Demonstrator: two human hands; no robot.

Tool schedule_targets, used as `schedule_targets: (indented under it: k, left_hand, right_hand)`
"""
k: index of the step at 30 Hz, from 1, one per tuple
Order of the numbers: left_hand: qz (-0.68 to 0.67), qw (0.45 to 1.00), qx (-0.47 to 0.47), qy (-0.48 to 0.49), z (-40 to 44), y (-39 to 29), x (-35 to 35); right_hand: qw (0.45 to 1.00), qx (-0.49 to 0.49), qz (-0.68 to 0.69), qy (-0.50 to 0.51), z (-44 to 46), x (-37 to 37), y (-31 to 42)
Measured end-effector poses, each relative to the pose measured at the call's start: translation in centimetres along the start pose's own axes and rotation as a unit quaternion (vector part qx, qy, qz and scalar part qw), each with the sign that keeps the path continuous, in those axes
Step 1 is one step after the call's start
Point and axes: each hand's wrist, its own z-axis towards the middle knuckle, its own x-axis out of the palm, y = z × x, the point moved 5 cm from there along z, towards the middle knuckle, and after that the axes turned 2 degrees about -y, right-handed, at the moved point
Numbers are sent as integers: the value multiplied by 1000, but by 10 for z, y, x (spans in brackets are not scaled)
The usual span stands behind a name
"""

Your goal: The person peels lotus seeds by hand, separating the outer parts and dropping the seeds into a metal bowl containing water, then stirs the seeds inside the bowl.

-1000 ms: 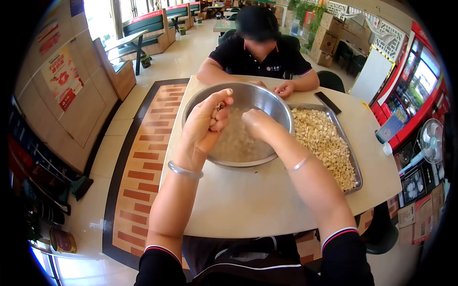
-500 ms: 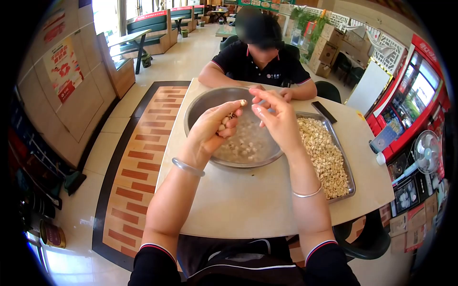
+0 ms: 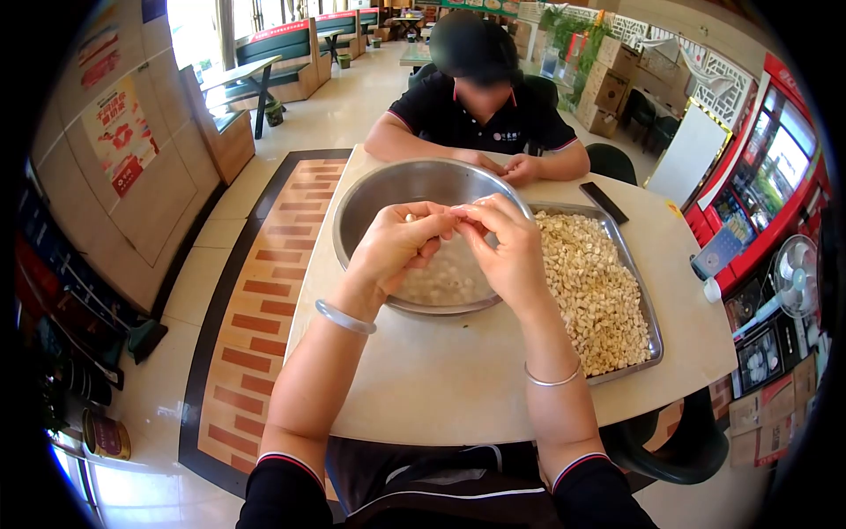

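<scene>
Over a large steel bowl (image 3: 352,189), my two hands meet at the fingertips. My left hand (image 3: 401,242) is closed, with pale lotus seeds (image 3: 411,217) showing between its thumb and curled fingers. My right hand (image 3: 507,247) pinches thumb and forefinger together against the left fingertips; whatever is between them is too small to make out. Cloudy water in the bowl covers more lotus seeds (image 3: 449,282), partly hidden by my hands. To the right of the bowl, a shallow metal tray (image 3: 656,339) holds a heap of pale split seeds (image 3: 595,291).
Across the pale table (image 3: 423,388) sits a person (image 3: 493,115) in a dark polo shirt and cap, forearms on the tabletop. A dark flat object (image 3: 604,203) lies behind the tray. On the right stand a fan (image 3: 796,273) and a red drinks fridge (image 3: 767,159).
My right hand has come in to the left one, and their fingertips now touch. The seed that stood out at my left fingertips is hidden. The other person's hands have shifted slightly.
</scene>
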Motion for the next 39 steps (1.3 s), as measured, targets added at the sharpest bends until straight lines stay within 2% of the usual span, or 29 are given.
schedule_targets:
  k: [3,6,9,12,15,18,21,24,27,29,30,32,34,35,36,39]
  left_hand:
    - [15,1000,5,-16,-2,-4,0]
    - [107,993,19,-48,-2,-5,-3]
    - [76,997,17,-27,-2,-5,-1]
    - [32,999,5,1,2,0,-5]
    - [-25,999,-11,17,-1,-4,-2]
    - [-65,998,-23,12,-2,-6,-1]
    - [-42,999,-17,20,-2,-7,-2]
    - [34,999,-20,35,0,-2,-3]
    - [-90,993,-62,38,-1,0,3]
    - [-157,982,-86,54,5,7,-1]
    - [-192,975,-98,63,8,9,-2]
    - [-209,970,-101,68,6,10,-1]
    - [-205,972,-91,62,7,8,0]
    - [-193,976,-86,50,6,7,0]
    - [-179,980,-81,37,4,6,-1]
    - [-125,989,-75,-18,1,7,-3]
  right_hand:
    - [1000,-16,-13,10,1,2,1]
    - [997,-47,-61,15,2,3,8]
    - [998,-51,-43,2,2,0,9]
    - [999,-45,0,1,4,-2,7]
    - [992,30,125,-17,2,1,-8]
    - [948,140,287,-7,-1,9,-24]
    - [954,118,276,7,0,11,-24]
    - [998,23,60,19,3,2,-3]
    - [994,64,-46,-78,-2,-36,-6]
    - [962,93,-255,-29,-10,-67,-13]
    - [915,51,-399,40,-21,-74,-20]
    - [872,20,-486,57,-32,-78,-26]
    - [949,54,-306,47,-16,-62,3]
    - [974,73,-208,43,-8,-49,20]
    - [982,55,-168,60,-1,-34,31]
    - [978,-10,-202,51,15,0,37]
